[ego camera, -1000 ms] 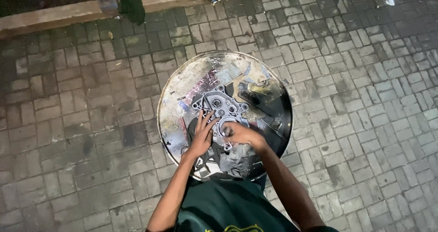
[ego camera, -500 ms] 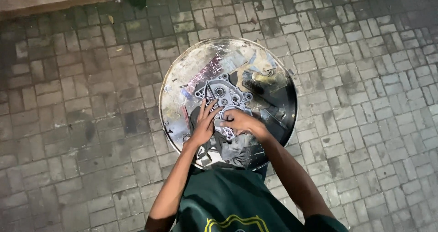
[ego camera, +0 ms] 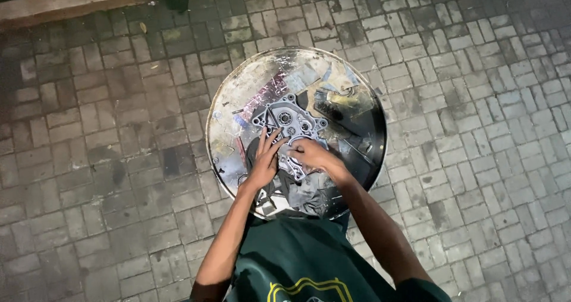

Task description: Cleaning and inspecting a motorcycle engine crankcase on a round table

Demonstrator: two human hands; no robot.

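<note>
Seen from above: a round metal tray (ego camera: 238, 100), shiny and smeared, resting on a brick-paved floor (ego camera: 107, 159). In the middle of the tray, a grey metal engine cover (ego camera: 285, 120), flat, with round holes and bolt ears along its edge. Left hand (ego camera: 263, 162) laid on the near left edge of the cover, fingers (ego camera: 262, 138) spread and stretched flat, grip open, closed on nothing. Right hand (ego camera: 312, 154) just beside it, on the near right part of the cover, fingers curled down over a small pale cloth (ego camera: 288, 150) pressed against the metal; grip looks closed on the cloth, though the fingertips are hidden under the hand. Hands close together, nearly touching at the thumbs.

Dark rag (ego camera: 303, 195) bunched on the near part of the tray, just below both hands and partly under the wrists. Dark tool-like bits and smears at the tray's far right side, too blurred to name. Green shirt (ego camera: 297, 260) with yellow print at the bottom edge, both bare forearms reaching out from it toward the tray. Pale concrete kerb (ego camera: 59, 2) along the top left, well apart from the tray.
</note>
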